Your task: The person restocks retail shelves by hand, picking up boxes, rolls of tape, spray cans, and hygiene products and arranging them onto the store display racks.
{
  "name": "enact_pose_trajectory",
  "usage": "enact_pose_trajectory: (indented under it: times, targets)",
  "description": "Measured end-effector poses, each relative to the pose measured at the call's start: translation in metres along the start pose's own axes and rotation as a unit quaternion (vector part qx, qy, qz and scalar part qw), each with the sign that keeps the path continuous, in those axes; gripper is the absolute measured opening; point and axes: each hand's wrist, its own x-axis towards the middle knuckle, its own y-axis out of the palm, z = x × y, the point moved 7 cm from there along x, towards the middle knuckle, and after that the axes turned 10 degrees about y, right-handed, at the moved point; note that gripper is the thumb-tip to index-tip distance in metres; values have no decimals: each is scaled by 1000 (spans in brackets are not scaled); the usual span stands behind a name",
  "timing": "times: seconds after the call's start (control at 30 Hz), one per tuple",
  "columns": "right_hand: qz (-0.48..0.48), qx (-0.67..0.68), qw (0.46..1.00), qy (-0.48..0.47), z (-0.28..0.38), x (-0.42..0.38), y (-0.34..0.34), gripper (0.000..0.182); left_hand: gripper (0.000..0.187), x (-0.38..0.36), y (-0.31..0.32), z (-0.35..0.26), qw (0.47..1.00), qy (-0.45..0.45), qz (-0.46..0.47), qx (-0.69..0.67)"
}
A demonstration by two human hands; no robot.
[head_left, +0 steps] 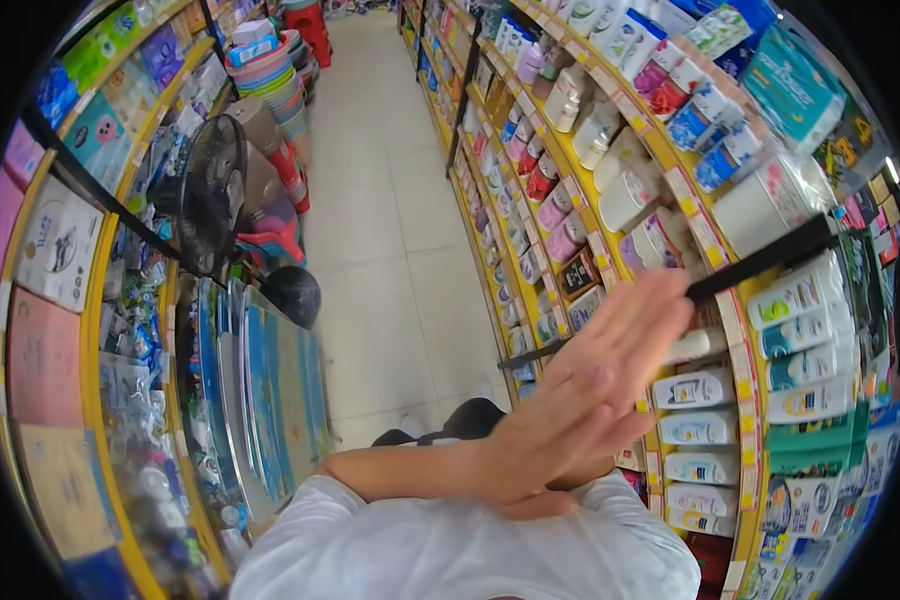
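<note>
My left hand (540, 435) reaches across in front of my chest and lies flat against my right hand (635, 335). The two hands overlap, with fingers stretched out toward the upper right, and no object shows between them. Part of my right hand and most of its forearm are hidden behind the left. Just beyond the fingertips is a black shelf bar (760, 265). White bottles (695, 390) lie in a column on the shelf to the right of my hands, apart from them.
A tiled aisle floor (400, 200) runs ahead between shelves. Bottles and pump containers (600, 135) fill the right shelves. On the left stand a black fan (210, 195), stacked basins (267, 75), flat blue boards (285, 390) and a dark round object (292, 295).
</note>
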Motion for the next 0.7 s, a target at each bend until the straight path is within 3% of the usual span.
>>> enact_pose_trajectory:
  times: [0.03, 0.07, 0.13, 0.2, 0.33, 0.43, 0.5, 0.57, 0.63, 0.7]
  targets:
    - [28, 6, 999, 17, -20, -3, 7, 97, 86, 1, -20, 16, 1000, -22, -15, -9]
    - [173, 35, 983, 44, -61, -39, 14, 99, 85, 2, -48, 33, 998, -52, -33, -26]
    - [341, 58, 938, 32, -78, -43, 42, 102, 84, 8, -96, 66, 991, -105, -71, -31]
    - [392, 40, 918, -50, -69, -22, 56, 104, 83, 18, -126, 102, 987, -131, -88, -21]
    - [162, 172, 969, -71, -89, 103, 21, 92, 81, 28, -68, 167, 997, -71, 10, 28]
    - [-40, 277, 955, -103, -132, 196, -7, 83, 81, 38, -51, 232, 996, -38, 77, 15]
    - [-216, 104, 970, 43, -203, 198, 19, 88, 84, 48, -66, 282, 992, -51, 103, -50]
    - [-168, 6, 983, 68, -239, 216, 47, 91, 90, 57, -115, 336, 971, -113, 188, -96]
    - [91, 13, 995, -46, -250, 236, 95, 89, 91, 83, -202, 384, 982, -165, 62, -66]
    - [369, 42, 914, -164, -253, 234, 139, 88, 92, 100, -262, 416, 982, -183, -32, -16]
